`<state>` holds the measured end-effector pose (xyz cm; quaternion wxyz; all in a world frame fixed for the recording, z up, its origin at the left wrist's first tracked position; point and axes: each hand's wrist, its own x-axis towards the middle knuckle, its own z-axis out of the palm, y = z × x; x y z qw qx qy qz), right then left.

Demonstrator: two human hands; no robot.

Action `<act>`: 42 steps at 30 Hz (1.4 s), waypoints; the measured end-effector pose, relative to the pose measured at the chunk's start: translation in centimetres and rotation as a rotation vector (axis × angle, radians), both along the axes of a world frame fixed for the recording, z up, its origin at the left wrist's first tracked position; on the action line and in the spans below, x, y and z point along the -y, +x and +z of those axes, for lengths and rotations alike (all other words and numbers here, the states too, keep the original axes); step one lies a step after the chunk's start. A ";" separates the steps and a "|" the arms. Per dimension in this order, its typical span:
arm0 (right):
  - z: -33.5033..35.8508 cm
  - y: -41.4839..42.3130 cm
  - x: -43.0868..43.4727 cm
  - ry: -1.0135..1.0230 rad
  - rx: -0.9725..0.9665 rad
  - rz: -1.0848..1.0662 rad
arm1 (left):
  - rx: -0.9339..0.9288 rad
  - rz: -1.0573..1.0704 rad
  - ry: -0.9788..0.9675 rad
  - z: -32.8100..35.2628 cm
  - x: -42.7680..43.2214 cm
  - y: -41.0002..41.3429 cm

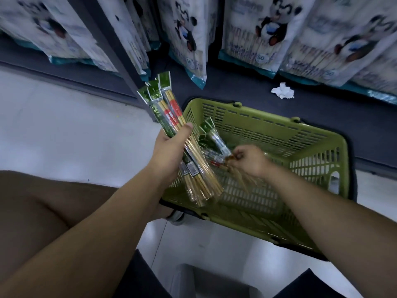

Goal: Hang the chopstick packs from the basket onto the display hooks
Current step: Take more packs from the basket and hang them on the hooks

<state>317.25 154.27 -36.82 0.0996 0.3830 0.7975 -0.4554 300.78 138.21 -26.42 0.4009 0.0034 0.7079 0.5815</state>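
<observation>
Left hand (169, 151): grip wrapped round a bundle (171, 114) of chopstick packs, thumb across the front, green header ends fanned upward. I read this as stockpiling. With the headers all one way, the hang holes can meet the hooks together. The bundle sits over the near-left corner of the basket (322, 134), with its lower ends above the rim.

Right hand (249, 160): down inside the basket, fingers curled onto the loose packs (212, 140). Motion blur here; I think the grip pinches one or two, but I cannot count them. The green headers of these packs point up toward the left wall.

The basket stands on the floor (53, 125), its far rim over the dark shelf base (236, 87). Hooks not in view; only the lower ends of the hanging bags (257, 29) show. A tissue (282, 90) lies on the base behind the basket, apart from it.

Room:
- Open floor lies left of the basket.
- The post (111, 46) rises just beyond the bundle's tips and is the nearest edge on any lift.
- The bags hang low over the far rim, so I judge a lift should come up and toward me first.
- My knee (43, 201) bounds the left arm's swing.
</observation>
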 end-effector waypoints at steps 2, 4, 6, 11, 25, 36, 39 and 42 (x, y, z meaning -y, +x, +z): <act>4.8 -1.4 -1.2 -0.029 -0.167 -0.070 | -0.008 -0.029 0.009 0.9 -0.9 0.6; 9.7 -2.2 -1.8 -0.079 -0.314 -0.089 | -0.007 -0.077 0.059 2.5 -2.0 1.4; 14.2 -2.2 -1.8 -0.090 -0.412 -0.052 | -0.014 -0.140 0.130 4.3 -3.2 2.2; 22.4 -0.2 -1.4 0.142 -0.458 0.040 | -0.140 -0.234 0.340 9.6 -6.1 3.9; 43.5 5.8 -4.0 0.328 -0.962 -0.377 | -0.565 -0.575 0.544 27.7 -10.9 7.1; 52.0 4.3 -7.7 0.416 -1.161 -0.455 | -0.598 -0.552 0.730 34.7 -15.5 6.3; 53.1 3.5 -9.4 0.442 -1.158 -0.491 | -0.615 -0.514 0.742 34.9 -16.1 5.5; 54.1 2.6 -10.4 0.469 -1.180 -0.562 | -0.570 -0.461 0.769 35.4 -16.8 5.0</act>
